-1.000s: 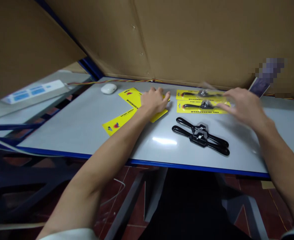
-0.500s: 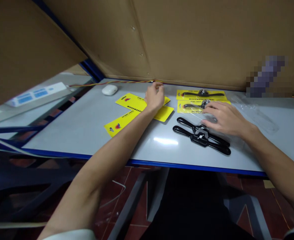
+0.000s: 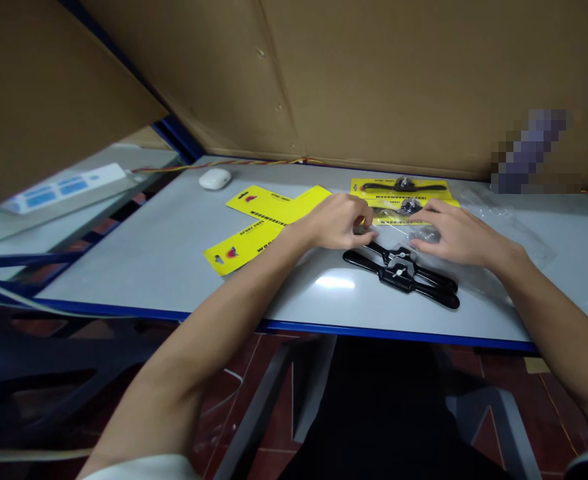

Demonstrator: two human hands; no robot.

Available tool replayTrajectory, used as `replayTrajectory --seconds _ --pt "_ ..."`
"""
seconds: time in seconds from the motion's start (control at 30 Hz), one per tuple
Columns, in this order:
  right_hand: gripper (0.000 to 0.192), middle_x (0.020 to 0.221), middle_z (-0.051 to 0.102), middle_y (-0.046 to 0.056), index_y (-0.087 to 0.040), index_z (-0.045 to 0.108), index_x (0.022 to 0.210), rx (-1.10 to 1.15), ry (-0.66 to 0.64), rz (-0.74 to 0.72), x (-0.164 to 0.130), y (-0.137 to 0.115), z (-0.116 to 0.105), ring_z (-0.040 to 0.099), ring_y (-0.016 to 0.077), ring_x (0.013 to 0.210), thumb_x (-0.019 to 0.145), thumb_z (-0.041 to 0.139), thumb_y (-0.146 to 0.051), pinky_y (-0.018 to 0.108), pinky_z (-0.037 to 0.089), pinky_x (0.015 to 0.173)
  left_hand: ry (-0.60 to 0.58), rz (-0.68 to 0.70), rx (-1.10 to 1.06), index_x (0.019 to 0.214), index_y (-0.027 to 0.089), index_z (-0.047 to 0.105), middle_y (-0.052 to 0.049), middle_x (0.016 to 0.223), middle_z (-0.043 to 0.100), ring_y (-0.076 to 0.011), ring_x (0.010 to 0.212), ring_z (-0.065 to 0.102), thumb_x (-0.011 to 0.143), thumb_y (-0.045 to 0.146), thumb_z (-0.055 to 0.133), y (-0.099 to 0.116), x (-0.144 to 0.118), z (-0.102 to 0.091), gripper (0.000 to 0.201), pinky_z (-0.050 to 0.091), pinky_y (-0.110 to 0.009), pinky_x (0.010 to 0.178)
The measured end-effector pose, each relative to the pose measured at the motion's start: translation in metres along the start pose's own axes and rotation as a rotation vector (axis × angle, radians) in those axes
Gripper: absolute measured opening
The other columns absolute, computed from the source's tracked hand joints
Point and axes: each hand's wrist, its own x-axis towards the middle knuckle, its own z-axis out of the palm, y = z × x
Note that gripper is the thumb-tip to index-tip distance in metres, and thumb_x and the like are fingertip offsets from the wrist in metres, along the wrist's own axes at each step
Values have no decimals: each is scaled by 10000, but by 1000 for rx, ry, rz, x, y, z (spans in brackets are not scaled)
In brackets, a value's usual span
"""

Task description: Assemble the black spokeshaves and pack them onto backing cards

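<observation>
My right hand (image 3: 457, 230) is closed on a clear plastic blister shell (image 3: 397, 230), its fingers and thumb at the shell's right part. My left hand (image 3: 341, 221) is at the shell's left end, fingers curled and thumb apart from them; I see nothing held in it. Two loose black spokeshaves (image 3: 403, 279) lie side by side just below the hands, the upper one's left handle partly hidden under my left hand. Behind the hands lie two carded spokeshaves on yellow backing (image 3: 404, 189), the nearer one partly covered. Loose yellow cards (image 3: 247, 243) lie crossed to the left, partly behind my left forearm.
More clear plastic (image 3: 514, 223) lies to the right. A white rounded case (image 3: 215, 179) sits at the back left. A power strip (image 3: 69, 190) rests on the neighbouring surface. Cardboard panels (image 3: 399, 87) stand behind the grey table (image 3: 139, 267), with a twisted cable along their foot.
My left hand has moved from above the yellow cards rightward and nearer, to the left end of the plastic shell. My right hand stays nearly in place with the shell.
</observation>
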Motion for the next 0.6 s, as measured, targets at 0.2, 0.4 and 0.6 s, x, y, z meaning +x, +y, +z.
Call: replayTrajectory --seconds 0.2,0.4,0.6 --pt "600 1382 689 157 -281 711 1480 54 174 10 1 12 0 662 396 1250 941 736 -543 599 532 1105 -184 -58 -46 907 215 830 -49 796 763 -194 655 632 824 593 792 0 -1 -3 389 410 -338 642" --pt "594 1441 677 164 -279 669 1516 94 212 0 3 12 2 644 414 1320 962 732 -486 632 519 1126 -124 -67 22 1007 214 828 -54 822 767 -214 695 656 909 587 712 -2 2 8 403 413 -334 658" --pt "618 1442 646 168 -258 631 1547 104 242 10 3 11 3 657 398 1282 974 707 -474 616 523 1135 -134 -111 65 1030 212 786 -68 778 745 -229 681 640 948 628 673 -2 3 10 439 389 -338 658"
